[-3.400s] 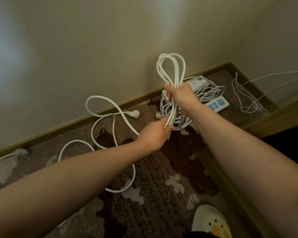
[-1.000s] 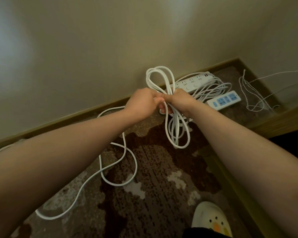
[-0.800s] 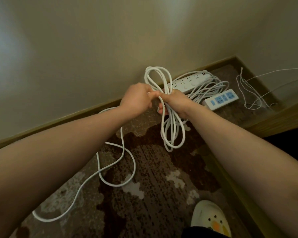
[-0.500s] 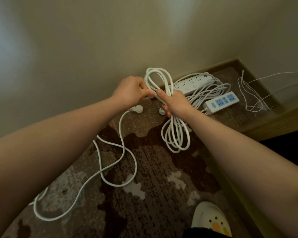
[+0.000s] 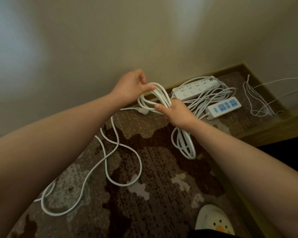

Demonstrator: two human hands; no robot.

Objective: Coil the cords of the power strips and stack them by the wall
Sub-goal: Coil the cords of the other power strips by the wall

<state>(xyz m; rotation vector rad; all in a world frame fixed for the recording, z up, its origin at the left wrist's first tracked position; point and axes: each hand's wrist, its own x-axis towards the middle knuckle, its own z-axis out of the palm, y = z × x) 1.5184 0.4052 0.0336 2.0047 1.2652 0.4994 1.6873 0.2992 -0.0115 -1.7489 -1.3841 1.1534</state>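
My right hand (image 5: 176, 111) grips a bundle of white cord loops (image 5: 185, 143) at its middle; loops hang below the fist and stick out above it. My left hand (image 5: 130, 88) pinches the upper loop of the same cord (image 5: 157, 91). The loose rest of the cord (image 5: 110, 157) snakes over the carpet to the lower left. A white plug (image 5: 143, 111) lies under my hands. By the wall lie a long white power strip (image 5: 193, 88) and a shorter strip with blue sockets (image 5: 224, 107), their cords in a heap (image 5: 212, 98).
A thin white wire (image 5: 258, 103) lies tangled in the far right corner. A wooden skirting board (image 5: 230, 67) runs along the wall, and a wooden ledge (image 5: 273, 131) bounds the carpet on the right. A white slipper (image 5: 213, 219) shows at the bottom.
My left hand has brought another length of cord up to the bundle and now pinches its top loop. The loose cord on the carpet has been drawn nearer. The bundle has tipped lower.
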